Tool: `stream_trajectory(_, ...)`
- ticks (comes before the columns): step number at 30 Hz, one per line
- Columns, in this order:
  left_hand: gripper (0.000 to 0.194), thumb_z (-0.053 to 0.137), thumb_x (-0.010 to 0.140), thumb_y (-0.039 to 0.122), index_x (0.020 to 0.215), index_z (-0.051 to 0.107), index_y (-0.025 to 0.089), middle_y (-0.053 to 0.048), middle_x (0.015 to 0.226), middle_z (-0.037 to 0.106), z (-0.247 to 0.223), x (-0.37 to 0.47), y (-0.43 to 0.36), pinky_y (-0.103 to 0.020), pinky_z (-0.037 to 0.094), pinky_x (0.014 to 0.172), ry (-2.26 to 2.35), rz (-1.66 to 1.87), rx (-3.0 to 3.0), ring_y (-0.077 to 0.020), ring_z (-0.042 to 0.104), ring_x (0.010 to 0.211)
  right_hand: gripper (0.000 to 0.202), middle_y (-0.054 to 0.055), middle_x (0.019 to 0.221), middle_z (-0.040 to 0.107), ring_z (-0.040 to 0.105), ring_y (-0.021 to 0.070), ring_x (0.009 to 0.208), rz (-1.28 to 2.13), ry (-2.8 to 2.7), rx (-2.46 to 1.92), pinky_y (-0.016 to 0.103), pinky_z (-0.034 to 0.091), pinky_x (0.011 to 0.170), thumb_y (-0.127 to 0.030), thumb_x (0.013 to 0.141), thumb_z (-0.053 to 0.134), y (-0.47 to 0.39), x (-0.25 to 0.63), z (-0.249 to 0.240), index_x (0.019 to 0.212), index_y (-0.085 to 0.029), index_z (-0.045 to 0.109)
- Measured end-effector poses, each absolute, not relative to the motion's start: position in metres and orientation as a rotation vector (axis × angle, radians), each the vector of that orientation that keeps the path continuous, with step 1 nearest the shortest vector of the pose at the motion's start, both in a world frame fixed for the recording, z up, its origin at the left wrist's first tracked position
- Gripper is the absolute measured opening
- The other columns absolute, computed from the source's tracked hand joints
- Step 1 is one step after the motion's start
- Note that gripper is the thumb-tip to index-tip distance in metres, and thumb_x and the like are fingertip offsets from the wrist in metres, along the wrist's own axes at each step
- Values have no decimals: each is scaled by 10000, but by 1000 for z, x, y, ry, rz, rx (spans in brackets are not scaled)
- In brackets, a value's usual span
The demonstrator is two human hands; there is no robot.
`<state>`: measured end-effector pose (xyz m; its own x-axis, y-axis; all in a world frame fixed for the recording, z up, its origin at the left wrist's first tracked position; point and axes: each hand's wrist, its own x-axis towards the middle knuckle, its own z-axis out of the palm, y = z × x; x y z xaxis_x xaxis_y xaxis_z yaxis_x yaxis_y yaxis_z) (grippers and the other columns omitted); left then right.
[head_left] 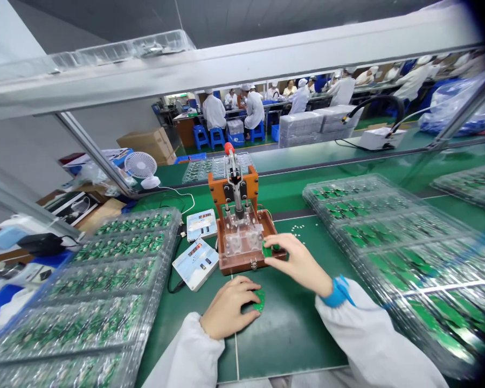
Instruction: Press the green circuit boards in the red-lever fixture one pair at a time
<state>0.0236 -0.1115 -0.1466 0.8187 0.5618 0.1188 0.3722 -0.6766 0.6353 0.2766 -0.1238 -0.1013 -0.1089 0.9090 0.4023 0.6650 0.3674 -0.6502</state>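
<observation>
Low over the green mat, my left hand has its fingers curled around a small round green circuit board. My right hand wears a blue wrist strap and pinches another green circuit board between thumb and fingers. That board is at the front right of a test fixture, which has an orange frame, a brown base, clear plates and a red-knobbed lever. Two white meter boxes with digit displays, the nearer meter box and the farther meter box, sit left of the fixture.
Stacked clear trays of green boards flank me, a left tray and a right tray. Small white bits lie right of the fixture. A white fan stands behind the left tray. A shelf beam crosses overhead; people work beyond.
</observation>
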Motion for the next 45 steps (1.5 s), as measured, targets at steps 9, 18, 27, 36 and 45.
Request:
stream_trajectory(9, 225, 831, 767, 169, 968, 754, 235, -21, 1208, 749, -152, 25, -112, -454, 496, 1024, 669, 498, 2363, -285, 616, 1180, 276, 62, 1157, 767, 658, 279, 1111, 339, -2011, -1277, 487, 487, 1023, -263, 791, 847, -55, 269, -113, 1042, -239, 736)
stream_trajectory(18, 152, 794, 846, 202, 983, 732, 229, -42, 1208, 743, -115, 15, -96, -420, 508, 1028, 624, 949, 2283, -238, 630, 1157, 197, 57, 1205, 751, 615, 284, 1198, 338, -2042, -1270, 515, 479, 1067, -333, 857, 790, -57, 274, -123, 1043, -279, 754)
stream_trajectory(27, 111, 787, 842, 212, 946, 749, 217, -73, 1164, 746, -104, 18, -29, -501, 506, 1027, 973, 1061, 2384, -291, 634, 1154, 240, 72, 1203, 756, 566, 324, 1309, 337, -2015, -1255, 555, 458, 1117, -384, 907, 732, -66, 272, -130, 1121, -274, 743)
stream_trajectory(36, 59, 689, 911, 258, 922, 710, 204, -92, 1176, 716, -109, 24, -29, -499, 491, 1023, 956, 1030, 2414, -289, 623, 1161, 241, 79, 1354, 699, 462, 351, 1429, 366, -2014, -1246, 605, 397, 1166, -378, 947, 678, -71, 272, -130, 1146, -254, 734)
stream_trajectory(45, 126, 654, 931, 306, 975, 700, 197, -110, 1275, 683, -109, 22, -36, -530, 453, 1104, 962, 1051, 2474, -307, 559, 1293, 190, 43, 1470, 622, 423, 355, 1466, 378, -1925, -1182, 618, 332, 1211, -399, 925, 695, -79, 269, -122, 1065, -292, 765)
